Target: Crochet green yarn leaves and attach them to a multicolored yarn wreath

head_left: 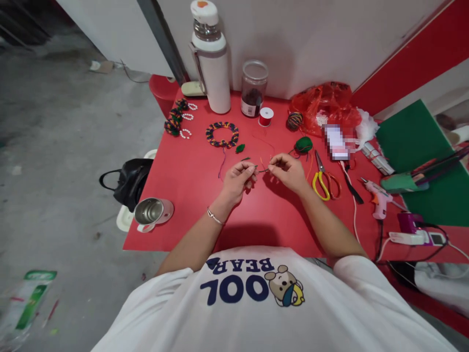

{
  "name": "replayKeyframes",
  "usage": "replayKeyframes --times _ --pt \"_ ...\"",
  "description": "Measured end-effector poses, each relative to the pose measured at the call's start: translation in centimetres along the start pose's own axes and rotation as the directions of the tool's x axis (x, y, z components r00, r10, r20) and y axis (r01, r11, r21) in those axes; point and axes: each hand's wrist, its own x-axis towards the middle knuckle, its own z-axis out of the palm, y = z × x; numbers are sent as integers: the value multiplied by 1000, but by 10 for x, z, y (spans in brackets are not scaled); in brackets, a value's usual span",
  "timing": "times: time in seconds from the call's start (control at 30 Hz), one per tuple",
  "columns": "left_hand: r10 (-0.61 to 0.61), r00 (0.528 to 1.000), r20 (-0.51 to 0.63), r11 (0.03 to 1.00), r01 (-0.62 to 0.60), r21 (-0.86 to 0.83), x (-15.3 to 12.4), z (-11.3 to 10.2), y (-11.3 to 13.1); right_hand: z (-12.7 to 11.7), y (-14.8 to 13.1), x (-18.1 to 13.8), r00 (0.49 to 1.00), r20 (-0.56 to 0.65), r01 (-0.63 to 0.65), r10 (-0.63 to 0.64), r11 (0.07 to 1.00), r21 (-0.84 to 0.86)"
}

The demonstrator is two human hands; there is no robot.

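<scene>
Over the red table, my left hand [238, 182] and my right hand [288, 172] face each other, fingertips pinched. A thin dark strand [262, 171] stretches between them; whether it is yarn or a slim tool I cannot make out. A bit of green shows at the left fingertips. Beyond the hands are a small green crocheted leaf [240, 148] and a multicoloured yarn ring [222, 135] with a purple tail. A green yarn ball [303, 144] lies just past my right hand. Yellow-and-red-handled scissors [322, 181] rest to its right.
A white bottle [216, 73], a clear jar [253, 90] and a red thread spool [266, 117] stand at the back. A metal mug [154, 212] is near the left edge. On the right are a phone [336, 142], a pink glue gun [379, 198] and cables.
</scene>
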Motion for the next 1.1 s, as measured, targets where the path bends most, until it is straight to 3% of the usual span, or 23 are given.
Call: replayKeyframes --times 0.13,0.23,0.37,0.63,0.77,0.9,1.1 --pt "-29 999 -14 998 29 -58 1 -4 2 40 13 3 998 -61 20 -11 990 140" --pt "-53 997 -50 993 47 -107 3 -6 1 51 16 0 989 -126 90 -71 984 154" --pt "-72 993 -89 991 61 -119 3 -5 -2 50 12 -4 979 -138 163 -153 984 69" --pt "-70 988 -137 993 56 -100 2 -3 0 51 14 -6 992 -53 116 -111 989 92" --pt "-29 987 -158 996 16 -88 0 -3 4 44 11 -9 984 -106 148 -141 987 55" --pt "-56 994 -89 996 50 -70 -3 1 1 38 4 -13 979 -138 159 -152 986 44" --pt "-113 993 14 986 114 -125 -8 8 -4 42 5 -14 990 -114 95 -77 982 162"
